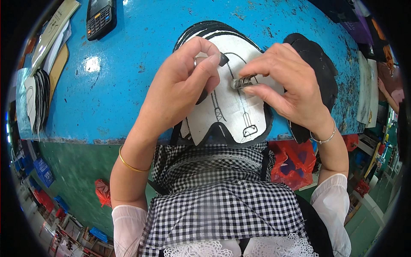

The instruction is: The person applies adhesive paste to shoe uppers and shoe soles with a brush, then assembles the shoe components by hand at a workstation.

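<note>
My left hand is closed, thumb and forefinger pinching a narrow black strip; a dark piece also shows under the palm. Between the thumb and fingers of my right hand sits a small silvery metal piece, partly hidden, its exact kind unclear. Both hands hover over a stack of white, black-edged cut pieces shaped like shoe uppers. Dark stitch-like lines and a buckle outline mark the top piece. The stack lies at the table's near edge, and my hands cover part of it.
Black cut pieces lie right of the stack on the worn blue table. A handheld keypad device is at the far left. More layered pieces rest at the left edge. A red plastic bag hangs below the table.
</note>
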Motion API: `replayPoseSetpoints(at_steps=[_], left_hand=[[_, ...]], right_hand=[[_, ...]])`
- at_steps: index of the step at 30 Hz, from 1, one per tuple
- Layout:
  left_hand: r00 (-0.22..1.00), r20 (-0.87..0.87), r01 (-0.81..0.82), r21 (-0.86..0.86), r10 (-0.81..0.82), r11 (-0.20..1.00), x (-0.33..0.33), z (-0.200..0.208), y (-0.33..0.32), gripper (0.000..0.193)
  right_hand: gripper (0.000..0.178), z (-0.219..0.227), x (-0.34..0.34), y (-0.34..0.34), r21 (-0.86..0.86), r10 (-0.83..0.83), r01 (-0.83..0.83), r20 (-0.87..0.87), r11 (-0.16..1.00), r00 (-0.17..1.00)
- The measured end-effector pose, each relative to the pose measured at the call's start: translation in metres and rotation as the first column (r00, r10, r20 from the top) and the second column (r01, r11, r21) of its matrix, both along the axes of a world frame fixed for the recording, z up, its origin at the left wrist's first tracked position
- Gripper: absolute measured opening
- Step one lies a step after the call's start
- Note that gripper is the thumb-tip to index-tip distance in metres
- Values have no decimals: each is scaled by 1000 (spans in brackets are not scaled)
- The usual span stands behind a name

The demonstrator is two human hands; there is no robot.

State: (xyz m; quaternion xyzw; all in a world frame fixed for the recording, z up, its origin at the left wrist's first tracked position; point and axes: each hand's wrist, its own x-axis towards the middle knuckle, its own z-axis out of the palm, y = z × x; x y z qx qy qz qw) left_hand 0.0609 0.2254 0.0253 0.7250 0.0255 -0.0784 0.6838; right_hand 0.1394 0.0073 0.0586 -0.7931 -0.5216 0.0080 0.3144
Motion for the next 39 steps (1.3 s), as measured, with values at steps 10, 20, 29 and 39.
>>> replayPoseSetpoints(at_steps=[10, 20, 29, 39], left_hand=[[999, -31, 9, -19, -10, 1000, 1, 0, 1, 19], [999, -16, 32, -40, -33, 999, 0, 1, 1, 13], [999, -31, 43, -56, -44, 998, 2, 5, 3, 12], [987, -139, 39, -240, -75, 970, 0, 9, -4, 7]], right_hand=[[26, 9, -17, -13, -95, 88, -100, -124, 990, 988], [22, 7, -6, -8, -60, 90, -94, -69, 994, 994], [28, 9, 27, -15, 154, -58, 112, -319, 982, 946], [30, -56, 165, -18, 54, -435, 493, -395, 868, 809]])
